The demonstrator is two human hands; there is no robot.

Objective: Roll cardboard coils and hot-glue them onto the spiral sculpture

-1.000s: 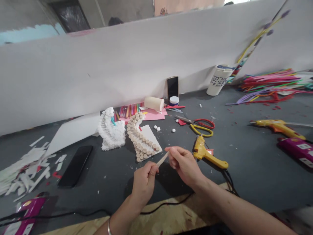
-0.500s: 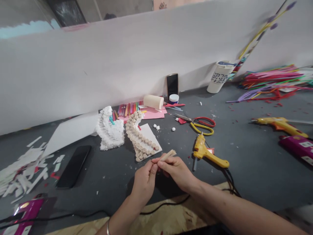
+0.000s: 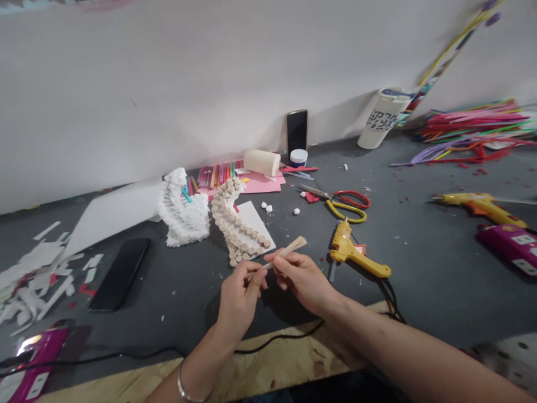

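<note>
A thin wooden stick (image 3: 282, 254) with a frayed, splintered upper end is pinched between both hands above the dark work mat (image 3: 419, 291). My left hand (image 3: 239, 299), wearing a metal bangle at the wrist, holds its lower end in the fingertips. My right hand (image 3: 300, 280) grips it higher up with thumb and fingers. Just beyond the hands, round wood slices (image 3: 239, 224) curve in an arc across a white card (image 3: 255, 229). A yellow hot glue gun (image 3: 350, 252) lies to the right of my right hand.
A white textured foam form (image 3: 182, 212) and a black phone (image 3: 119, 274) lie left of the card. Scissors (image 3: 335, 201), a second glue gun (image 3: 482, 204) and coloured pipe cleaners (image 3: 474, 131) lie right. A white wall (image 3: 168, 89) stands behind. Cables run along the near edge.
The hands have stayed close together since half a second ago. The stick's frayed end now points further up and right, and more of the stick shows between my fingers. The view has tilted slightly.
</note>
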